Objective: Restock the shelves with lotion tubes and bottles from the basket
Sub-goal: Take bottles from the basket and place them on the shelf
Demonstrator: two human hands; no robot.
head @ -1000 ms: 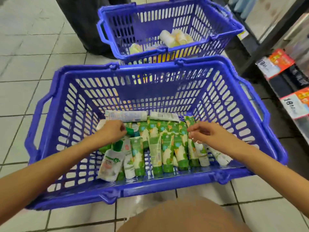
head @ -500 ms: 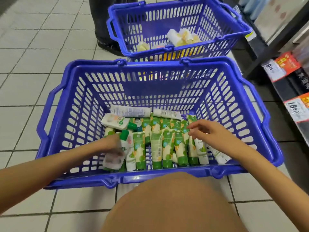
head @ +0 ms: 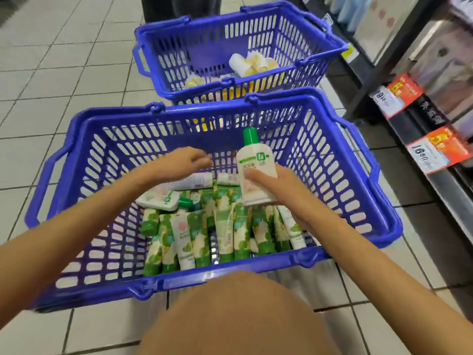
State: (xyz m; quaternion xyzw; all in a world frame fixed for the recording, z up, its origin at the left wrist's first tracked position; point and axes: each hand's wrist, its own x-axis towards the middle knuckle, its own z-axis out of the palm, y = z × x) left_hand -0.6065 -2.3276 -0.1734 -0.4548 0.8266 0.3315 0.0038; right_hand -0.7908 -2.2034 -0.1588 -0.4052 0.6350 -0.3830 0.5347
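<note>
Right hand (head: 281, 196) grips the bottle (head: 256, 162) by its lower half, upright above the basket (head: 204, 110); left hand (head: 183, 161) hovers beside, fingers loose.

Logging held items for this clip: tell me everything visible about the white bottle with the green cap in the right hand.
The white plastic lotion bottle with the green cap has rounded shoulders and a green-and-white label band with a square logo below the neck. It is roughly upright, cap up, held above the tubes lying in the near blue plastic basket. The right hand grips its lower half, thumb across the front. Nothing else touches it. The printed text is too blurred to read.
</note>
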